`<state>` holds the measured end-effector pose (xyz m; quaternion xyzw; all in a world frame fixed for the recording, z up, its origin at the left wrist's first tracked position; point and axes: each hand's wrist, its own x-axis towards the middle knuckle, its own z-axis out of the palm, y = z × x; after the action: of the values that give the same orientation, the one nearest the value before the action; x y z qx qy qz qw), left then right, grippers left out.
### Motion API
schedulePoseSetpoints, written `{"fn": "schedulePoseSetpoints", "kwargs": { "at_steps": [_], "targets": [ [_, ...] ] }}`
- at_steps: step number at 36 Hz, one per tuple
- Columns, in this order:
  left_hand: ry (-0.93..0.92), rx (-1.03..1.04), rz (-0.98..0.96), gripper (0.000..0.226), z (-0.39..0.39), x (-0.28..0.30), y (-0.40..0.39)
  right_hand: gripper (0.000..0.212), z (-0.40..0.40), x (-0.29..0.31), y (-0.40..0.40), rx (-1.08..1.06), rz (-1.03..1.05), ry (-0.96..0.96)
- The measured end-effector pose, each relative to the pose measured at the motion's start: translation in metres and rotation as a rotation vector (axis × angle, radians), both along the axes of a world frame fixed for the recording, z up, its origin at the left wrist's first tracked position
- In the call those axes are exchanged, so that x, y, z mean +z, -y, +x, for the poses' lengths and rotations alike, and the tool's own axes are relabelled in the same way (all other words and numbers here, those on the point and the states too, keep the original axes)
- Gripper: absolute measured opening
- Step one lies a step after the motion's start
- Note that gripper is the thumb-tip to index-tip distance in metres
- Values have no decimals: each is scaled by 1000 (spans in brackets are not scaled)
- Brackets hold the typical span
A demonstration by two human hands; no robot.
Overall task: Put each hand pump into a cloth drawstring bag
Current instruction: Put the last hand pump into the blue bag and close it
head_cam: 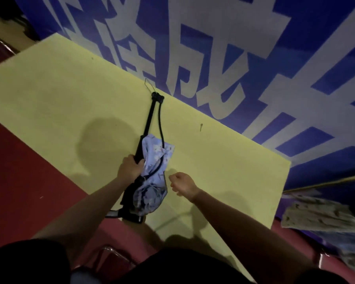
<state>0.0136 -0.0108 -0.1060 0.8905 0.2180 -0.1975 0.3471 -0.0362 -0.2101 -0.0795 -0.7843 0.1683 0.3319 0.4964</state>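
Observation:
A black hand pump [150,117] lies lengthwise on the yellow-green table [59,95], its handle end at the far edge and its foot near me. A pale blue flowered cloth drawstring bag [154,177] is draped over the pump's lower barrel, with the black hose running across it. My left hand [130,167] grips the pump barrel just left of the bag. My right hand [181,184] hovers right of the bag with its fingers curled, holding nothing that I can see.
A blue banner with large white characters [234,58] covers the floor beyond the table. A mop head [316,216] lies at the right. A small dark screw-like item [201,127] sits on the table. Red floor [25,181] shows at the left, and a chair frame [111,253] is below me.

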Motion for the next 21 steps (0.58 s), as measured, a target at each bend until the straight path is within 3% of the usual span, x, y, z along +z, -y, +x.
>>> {"fn": "schedulePoseSetpoints", "kwargs": {
  "at_steps": [4, 9, 14, 18, 21],
  "targets": [
    [45, -17, -4, 42, -1, -17, 5, 36, 6, -10, -14, 222, -25, -125],
    [105, -10, 37, 39, -5, -22, 11, 46, 5, -24, -22, 254, 5, -202],
    [234, 59, 86, 37, -14, -22, 19, 37, 0, -25, -4, 11, 203, -148],
    [230, 95, 61, 38, -3, -15, 19, 17, -1, -12, 28, -157, 362, -129],
    [200, 96, 59, 39, 9, -14, 14, 16, -1, -7, 53, -304, 388, -89]
  ]
}}
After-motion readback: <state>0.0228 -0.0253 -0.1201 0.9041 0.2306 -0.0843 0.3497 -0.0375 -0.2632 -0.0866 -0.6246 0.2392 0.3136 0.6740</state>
